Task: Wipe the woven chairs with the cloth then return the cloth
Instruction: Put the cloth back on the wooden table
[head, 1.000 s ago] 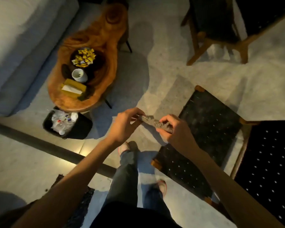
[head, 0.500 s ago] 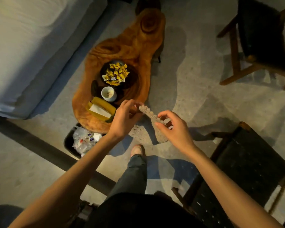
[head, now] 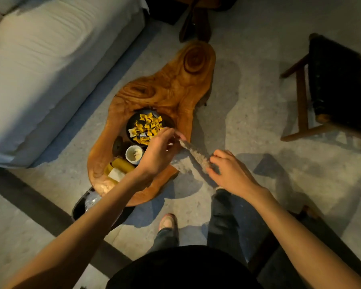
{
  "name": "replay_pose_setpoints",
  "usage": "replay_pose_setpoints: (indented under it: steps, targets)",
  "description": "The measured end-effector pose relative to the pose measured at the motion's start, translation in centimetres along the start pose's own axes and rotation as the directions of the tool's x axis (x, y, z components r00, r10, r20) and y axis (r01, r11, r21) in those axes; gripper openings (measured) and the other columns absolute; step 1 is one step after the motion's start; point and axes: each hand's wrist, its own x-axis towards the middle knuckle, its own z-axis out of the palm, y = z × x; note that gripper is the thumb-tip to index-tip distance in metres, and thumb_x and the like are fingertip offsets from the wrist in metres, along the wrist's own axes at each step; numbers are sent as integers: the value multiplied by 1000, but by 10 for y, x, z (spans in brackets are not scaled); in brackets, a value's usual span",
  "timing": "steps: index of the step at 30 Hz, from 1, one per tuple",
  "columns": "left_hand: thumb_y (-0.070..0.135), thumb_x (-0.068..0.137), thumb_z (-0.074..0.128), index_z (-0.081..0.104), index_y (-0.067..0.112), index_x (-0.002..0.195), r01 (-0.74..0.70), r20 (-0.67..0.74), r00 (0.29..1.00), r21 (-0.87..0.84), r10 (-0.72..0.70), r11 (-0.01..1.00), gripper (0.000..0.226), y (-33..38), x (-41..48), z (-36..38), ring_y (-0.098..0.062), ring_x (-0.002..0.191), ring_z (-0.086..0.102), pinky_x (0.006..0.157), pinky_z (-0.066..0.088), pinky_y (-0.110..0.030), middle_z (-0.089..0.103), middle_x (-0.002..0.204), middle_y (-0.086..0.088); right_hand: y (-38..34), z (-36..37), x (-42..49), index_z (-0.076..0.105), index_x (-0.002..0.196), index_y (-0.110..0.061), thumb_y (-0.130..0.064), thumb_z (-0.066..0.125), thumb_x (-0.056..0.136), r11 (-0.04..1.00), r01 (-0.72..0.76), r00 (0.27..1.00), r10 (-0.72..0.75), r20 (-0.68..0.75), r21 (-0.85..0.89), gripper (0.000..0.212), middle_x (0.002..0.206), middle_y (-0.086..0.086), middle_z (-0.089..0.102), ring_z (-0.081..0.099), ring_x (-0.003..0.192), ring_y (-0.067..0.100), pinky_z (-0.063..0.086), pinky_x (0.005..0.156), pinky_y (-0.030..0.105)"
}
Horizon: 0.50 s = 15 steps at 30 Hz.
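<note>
- While both forearms reach forward from the bottom corners of the view, the left hand point(head: 158, 151) and the right hand point(head: 230, 174) hold one grey cloth point(head: 193, 154) stretched between them above the near end of the wooden table point(head: 175, 86).
- The left hand is raised, palm turned down, wrist bent, its thumb and fingertips pinching the cloth's upper corner just beside the dark bowl of yellow packets point(head: 147, 127).
- The right hand sits lower and nearer the body, back of the hand up, fingers curled, pinching the cloth's lower end.
- The cloth runs as a narrow folded band slanting down from left hand to right, with a loose flap hanging beneath it over the table's edge.
- On the table near the left wrist stand a small white cup point(head: 134, 154) and a yellow box point(head: 119, 167).
- A woven chair point(head: 338, 84) with a dark seat and wooden frame stands well apart at the right, on the pale floor.
- A light sofa point(head: 50, 59) fills the upper left.
- Below the hands, the person's legs and one shoe point(head: 167, 222) show.
</note>
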Motion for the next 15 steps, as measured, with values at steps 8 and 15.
replay_pose_setpoints:
  steps: [8,15]
  targets:
    - [17,90,53,55,15,97,245,-218,936,-155,-275,957,8,6,122,42,-25,84,61,71,49,-36,61,94,-9,115,-68,93,45,101,-18,-19,62,88,971,-118,940,40,339,210,22,80,-6,60,57,68,8,46,61,25]
    - [7,94,54,53,11,96,364,-357,810,-316,-466,876,4,18,195,67,2,75,52,66,42,-13,55,84,6,206,-133,175,42,69,-17,-13,56,91,999,-24,936,30,350,-22,27,81,3,47,54,78,25,37,63,32]
